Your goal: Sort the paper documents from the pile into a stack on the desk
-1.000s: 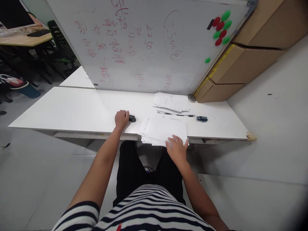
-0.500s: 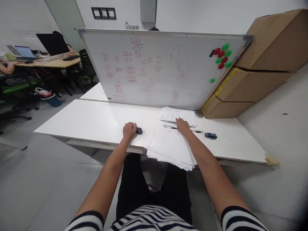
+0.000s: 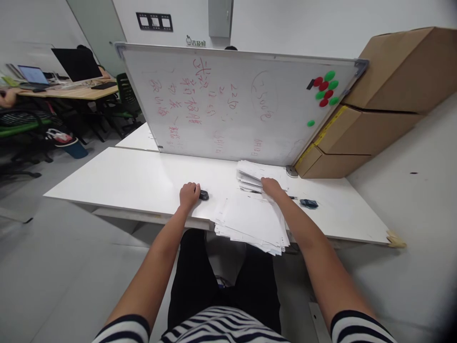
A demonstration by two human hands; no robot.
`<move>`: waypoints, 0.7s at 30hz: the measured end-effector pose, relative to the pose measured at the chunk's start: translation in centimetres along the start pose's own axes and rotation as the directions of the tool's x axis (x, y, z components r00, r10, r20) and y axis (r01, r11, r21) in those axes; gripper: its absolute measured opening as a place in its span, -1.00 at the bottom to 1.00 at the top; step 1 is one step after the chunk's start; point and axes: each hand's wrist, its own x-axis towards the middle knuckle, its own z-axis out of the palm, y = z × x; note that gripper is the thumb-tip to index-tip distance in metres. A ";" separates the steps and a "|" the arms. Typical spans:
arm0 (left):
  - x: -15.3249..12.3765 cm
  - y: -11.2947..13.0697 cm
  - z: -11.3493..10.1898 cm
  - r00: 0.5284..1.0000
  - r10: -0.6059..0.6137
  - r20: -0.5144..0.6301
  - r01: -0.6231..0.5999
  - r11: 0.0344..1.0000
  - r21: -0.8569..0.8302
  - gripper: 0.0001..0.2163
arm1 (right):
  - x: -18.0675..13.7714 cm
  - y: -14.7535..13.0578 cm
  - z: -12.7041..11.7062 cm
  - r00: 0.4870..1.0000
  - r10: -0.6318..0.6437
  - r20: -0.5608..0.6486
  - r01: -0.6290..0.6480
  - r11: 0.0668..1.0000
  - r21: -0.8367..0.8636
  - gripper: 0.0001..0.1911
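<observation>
My left hand point(image 3: 189, 195) is closed around what looks like a black stapler point(image 3: 203, 195) lying on the white table; only its rounded end shows past the fingers. With its fingers pinched, my right hand point(image 3: 272, 187) holds the near edge of some sheets of paper point(image 3: 251, 172) in the farther stack, and their left side is lifted a little. Beneath my right wrist, a larger pile of papers point(image 3: 252, 216) overhangs the front edge of the table. A thin dark pen-like item point(image 3: 293, 197) pokes out beside that wrist.
A dark blue item point(image 3: 309, 204) lies to the right on the table point(image 3: 124, 176). Behind stands a whiteboard point(image 3: 235, 133) with red writing and round magnets. Cardboard boxes point(image 3: 389, 71) are stacked at the right. Far left, a person's arm point(image 3: 9, 97) rests near a laptop point(image 3: 33, 75).
The sheets under my right hand have been lifted at their left and near side, so the gap between layers is wider. My left hand keeps its hold. The view has shifted slightly.
</observation>
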 end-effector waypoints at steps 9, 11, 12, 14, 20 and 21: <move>-0.1 -0.3 0.1 1.000 0.016 -0.007 -0.016 0.998 0.066 -0.67 | -0.1 -0.4 -0.4 0.998 0.013 -0.055 -0.013 1.000 0.003 -0.71; -0.1 -0.3 0.1 1.000 0.018 -0.006 -0.018 0.998 0.063 -0.67 | -0.4 -0.1 -0.3 0.999 -0.004 -0.047 0.005 1.000 0.022 -0.68; -0.1 -0.3 0.1 1.000 0.018 -0.007 -0.017 0.998 0.066 -0.67 | -0.5 0.1 -0.3 0.999 -0.013 -0.041 0.014 0.999 0.033 -0.66; -0.1 -0.3 0.0 1.000 0.015 -0.004 -0.015 0.997 0.079 -0.66 | -0.6 0.5 -0.2 0.999 -0.026 -0.027 0.028 0.998 0.052 -0.63; -0.1 -0.2 0.1 1.000 0.015 0.003 -0.015 0.994 0.105 -0.66 | 0.0 0.7 0.3 1.000 0.007 0.011 -0.008 0.997 0.071 -0.70; -0.1 -0.2 0.1 1.000 0.011 0.004 -0.011 0.994 0.108 -0.66 | 0.1 0.6 0.5 1.000 0.019 0.018 -0.020 0.997 0.071 -0.71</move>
